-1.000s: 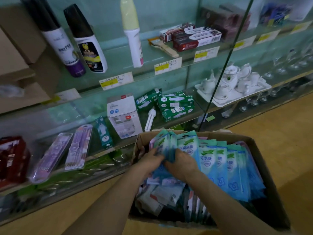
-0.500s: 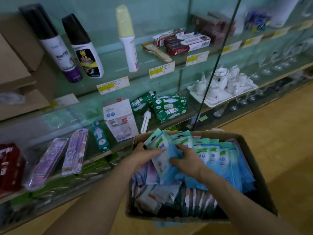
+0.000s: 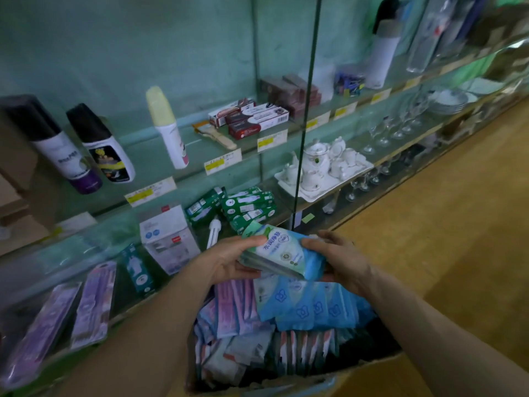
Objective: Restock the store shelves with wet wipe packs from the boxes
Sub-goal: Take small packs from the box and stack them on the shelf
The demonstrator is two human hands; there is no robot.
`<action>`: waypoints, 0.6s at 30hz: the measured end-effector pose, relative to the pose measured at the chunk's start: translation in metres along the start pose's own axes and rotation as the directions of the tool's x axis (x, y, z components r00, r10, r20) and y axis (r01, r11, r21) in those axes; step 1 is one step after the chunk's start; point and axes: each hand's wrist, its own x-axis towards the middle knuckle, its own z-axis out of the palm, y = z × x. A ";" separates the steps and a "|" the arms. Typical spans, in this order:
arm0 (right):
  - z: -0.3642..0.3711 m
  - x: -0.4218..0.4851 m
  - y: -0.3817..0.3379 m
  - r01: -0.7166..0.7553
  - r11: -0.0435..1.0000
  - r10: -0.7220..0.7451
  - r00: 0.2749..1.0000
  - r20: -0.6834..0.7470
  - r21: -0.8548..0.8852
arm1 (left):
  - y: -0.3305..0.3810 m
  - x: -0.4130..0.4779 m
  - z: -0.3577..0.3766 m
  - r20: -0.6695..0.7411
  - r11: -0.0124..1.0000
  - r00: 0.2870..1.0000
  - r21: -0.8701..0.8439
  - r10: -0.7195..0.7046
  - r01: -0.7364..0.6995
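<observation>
A small stack of blue-green wet wipe packs (image 3: 282, 252) is held flat above the cardboard box (image 3: 366, 371), level with the lower glass shelf. My left hand (image 3: 226, 262) grips the stack's left end, thumb on top. My right hand (image 3: 340, 259) grips its right end. Inside the box stand several more blue wipe packs (image 3: 312, 306), with pink-purple packs (image 3: 232, 308) to their left and darker packs in front.
Glass shelves (image 3: 177, 196) hold bottles (image 3: 106, 144), toothpaste boxes (image 3: 252, 118), green boxes (image 3: 246, 206), a white box (image 3: 169, 239) and a white tea set (image 3: 323, 167). A vertical glass divider (image 3: 309, 110) stands just behind the lifted packs. Wooden floor (image 3: 458, 224) lies to the right.
Both hands have lifted a stack of wipe packs out of the box and turned it flat. The camera view has risen and swung right.
</observation>
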 end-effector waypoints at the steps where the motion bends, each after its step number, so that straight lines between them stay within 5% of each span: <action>1: -0.001 -0.003 -0.005 0.001 1.000 -0.001 1.000 0.004 0.017 | 0.007 -0.003 0.004 -0.008 1.000 1.000 -0.007 0.003 -0.003; 5: -0.004 -0.009 -0.022 -0.024 0.994 0.032 0.997 0.076 -0.108 | 0.028 -0.015 0.016 -0.021 0.998 0.999 -0.058 0.033 -0.034; 11: -0.006 -0.010 -0.027 -0.080 0.991 0.096 0.982 0.161 -0.107 | 0.016 -0.025 0.026 0.077 0.883 0.992 -0.467 0.099 -0.052; 18: 0.006 -0.019 -0.029 0.007 0.943 0.026 0.995 0.093 -0.332 | 0.034 -0.039 0.053 0.202 0.873 0.975 -0.488 0.090 0.020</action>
